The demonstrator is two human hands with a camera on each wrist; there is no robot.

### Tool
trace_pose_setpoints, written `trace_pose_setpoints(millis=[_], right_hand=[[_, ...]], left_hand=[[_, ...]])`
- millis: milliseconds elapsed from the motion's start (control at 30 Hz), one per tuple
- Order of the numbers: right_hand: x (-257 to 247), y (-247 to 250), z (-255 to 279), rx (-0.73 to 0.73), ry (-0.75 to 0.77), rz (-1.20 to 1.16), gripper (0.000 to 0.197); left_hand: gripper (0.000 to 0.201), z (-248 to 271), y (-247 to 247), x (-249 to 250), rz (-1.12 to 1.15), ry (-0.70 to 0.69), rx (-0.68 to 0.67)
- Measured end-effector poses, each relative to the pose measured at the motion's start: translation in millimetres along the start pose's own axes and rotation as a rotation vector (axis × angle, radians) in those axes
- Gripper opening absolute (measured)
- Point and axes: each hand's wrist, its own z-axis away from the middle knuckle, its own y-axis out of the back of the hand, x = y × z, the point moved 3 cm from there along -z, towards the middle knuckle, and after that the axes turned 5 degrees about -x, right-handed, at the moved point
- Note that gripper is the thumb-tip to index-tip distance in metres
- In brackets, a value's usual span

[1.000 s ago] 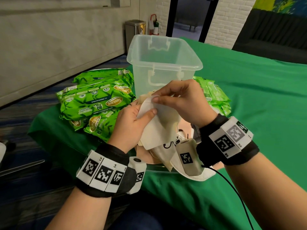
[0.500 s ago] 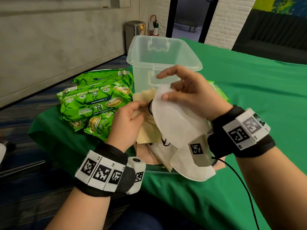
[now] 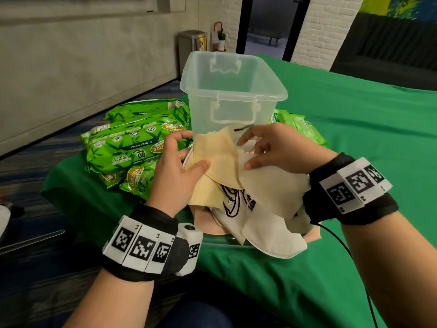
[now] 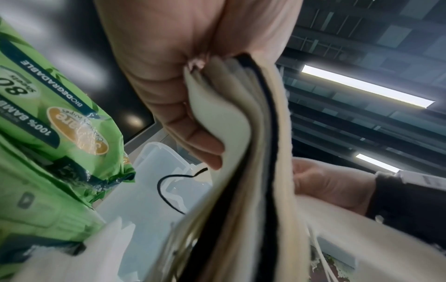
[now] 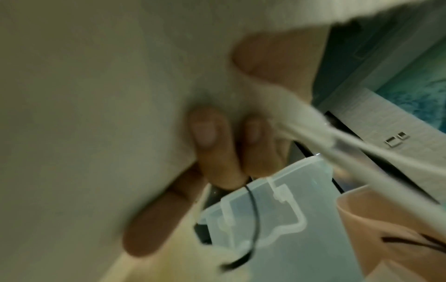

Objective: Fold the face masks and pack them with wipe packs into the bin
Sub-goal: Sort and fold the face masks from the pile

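The left hand [image 3: 176,171] clamps a stack of folded masks [image 3: 220,162] in front of 1 clear bin [image 3: 233,91]; the right hand [image 3: 276,150] pinches a white mask [image 3: 272,185] against it. At least 3 green wipe packs [image 3: 132,147] lie left of the bin, 1 right.

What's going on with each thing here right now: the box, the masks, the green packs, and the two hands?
Bin: upright, lid off; nothing visible inside.
Yellow mask: gripped in a stack by the left hand.
White mask: pinched by the right hand.
Loose masks: unfolded pile in front of the bin.
Wipe packs: sealed, stacked left of the bin.
More packs: lying right of the bin.
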Motion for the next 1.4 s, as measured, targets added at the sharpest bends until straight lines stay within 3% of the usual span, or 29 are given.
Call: trace_pose_setpoints(millis=[167,367,533,667,800,867,1067,1167,1300,1400], right_hand=[[-20.4,7.6,6.9,0.03,0.188,-0.349,0.033],[-37.8,-7.0,-3.8,0.056,0.212,-0.076,0.042],[-33.0,-11.0,-6.1,0.182,0.215,-0.115,0.022],[-22.4,-11.0,-4.5,0.274,0.243,-0.178,0.013],[-5.6,-1.1,-2.2,0.436,0.219,-0.243,0.025],[-2.5,5.4,0.9,0.478,0.253,-0.303,0.022],[-4.4,2.9,3.7,0.272,0.304,-0.703,0.014],[-9.5,-4.7,1.0,0.153,0.281,-0.667,0.016],[-10.2,-10.7,-6.3,0.142,0.241,-0.637,0.022],[-11.8,-17.7,-10.6,0.092,0.202,-0.426,0.025]], left_hand=[[0.043,1.0,-4.8,4.9,-0.033,-0.015,-0.024],[0.031,1.9,-8.3,6.1,-0.028,-0.051,-0.1],[0.022,0.7,-8.4,3.8,-0.027,-0.075,-0.155],[0.032,-0.1,-8.6,3.1,-0.022,-0.088,-0.162],[0.033,-1.8,-4.0,-0.5,-0.008,-0.08,-0.089],[0.031,-2.7,0.6,-2.3,-0.004,-0.076,-0.026],[0.041,-3.1,3.8,-0.6,-0.004,-0.091,0.053],[0.048,-3.0,3.2,1.8,0.022,-0.115,0.047],[0.053,-3.3,1.7,3.1,0.05,-0.141,-0.004],[0.05,-2.4,-1.2,4.7,0.03,-0.162,-0.047]])
